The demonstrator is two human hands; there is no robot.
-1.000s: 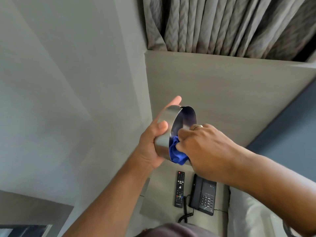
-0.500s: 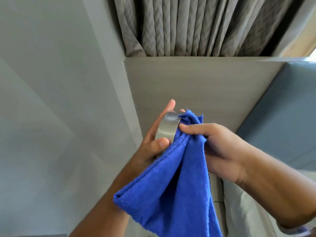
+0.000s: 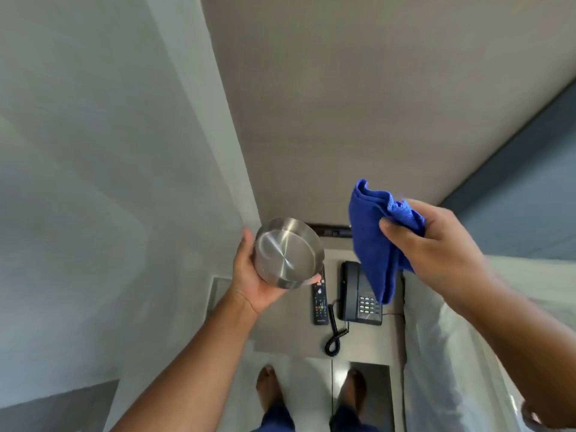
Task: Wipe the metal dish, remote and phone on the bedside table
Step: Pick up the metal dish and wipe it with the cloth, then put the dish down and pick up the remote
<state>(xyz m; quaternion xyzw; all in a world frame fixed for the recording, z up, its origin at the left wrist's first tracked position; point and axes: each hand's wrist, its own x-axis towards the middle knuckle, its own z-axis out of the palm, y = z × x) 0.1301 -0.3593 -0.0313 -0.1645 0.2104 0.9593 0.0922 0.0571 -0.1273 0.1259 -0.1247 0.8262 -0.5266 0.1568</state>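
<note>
My left hand (image 3: pixel 254 280) grips a round metal dish (image 3: pixel 288 253), tilted so its shiny inside faces me, above the left part of the bedside table (image 3: pixel 290 335). Off to the right, my right hand (image 3: pixel 433 244) holds a bunched blue cloth (image 3: pixel 378 241), apart from the dish. The cloth hangs over the top right of a black phone (image 3: pixel 353 294) lying on the table. A black remote (image 3: pixel 320 302) lies left of the phone, its top end hidden behind the dish. The phone's coiled cord (image 3: pixel 335 335) trails toward the table's front edge.
A grey wall (image 3: pixel 109 182) stands close on the left and a tall beige headboard panel (image 3: pixel 358 104) rises behind the table. A white pillow and bed (image 3: pixel 442 353) border the table on the right. My bare feet (image 3: pixel 268 388) stand on the tiled floor below.
The cloth has come off the dish and moved right with my right hand. The dish now faces me, lower down. My view has tipped down onto the table.
</note>
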